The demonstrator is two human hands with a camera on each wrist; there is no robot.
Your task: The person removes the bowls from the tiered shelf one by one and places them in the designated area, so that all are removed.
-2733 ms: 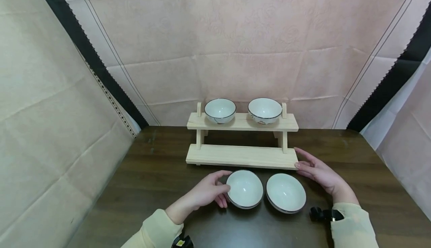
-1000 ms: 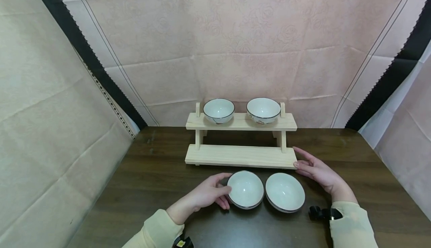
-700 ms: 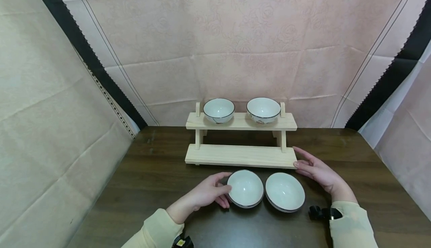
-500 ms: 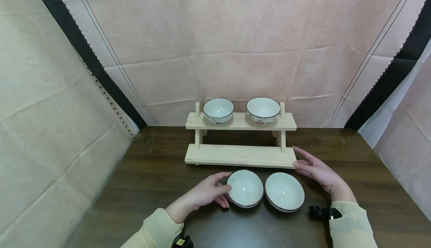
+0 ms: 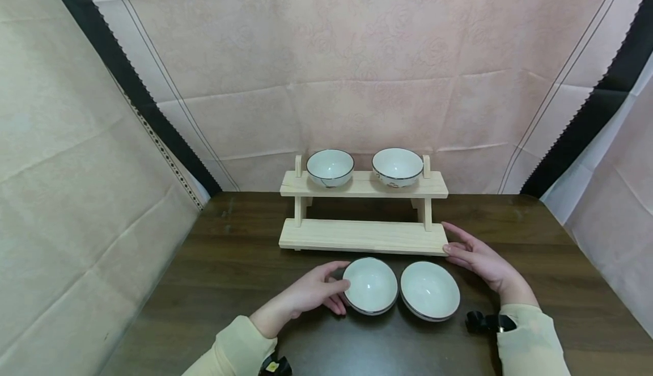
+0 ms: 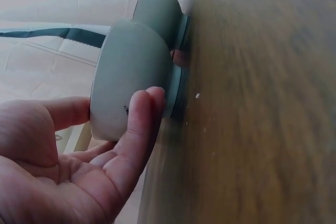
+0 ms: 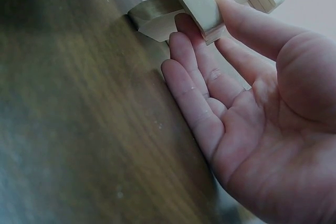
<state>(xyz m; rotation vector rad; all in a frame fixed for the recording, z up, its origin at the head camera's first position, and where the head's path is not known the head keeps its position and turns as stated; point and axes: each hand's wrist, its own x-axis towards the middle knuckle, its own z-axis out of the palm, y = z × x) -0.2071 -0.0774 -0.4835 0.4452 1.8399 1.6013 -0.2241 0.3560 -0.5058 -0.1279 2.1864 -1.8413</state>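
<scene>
I see left hand [image 5: 317, 291] gripping one bowl [image 5: 370, 285] (another bowl [image 5: 430, 290] alongside), right hand [image 5: 479, 260] apparently pinching the rack [image 5: 363, 236] near the table's back edge [image 5: 250, 197]

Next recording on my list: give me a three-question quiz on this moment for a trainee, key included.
1. Count: how many bowls sit on the upper shelf?
2. True or false: both hands hold bowls.
3. Complete, going by the head view: the left hand has its fingers at the ____.

Key:
1. Two.
2. False; the right hand is at the right end of the lower shelf.
3. left front bowl
</scene>
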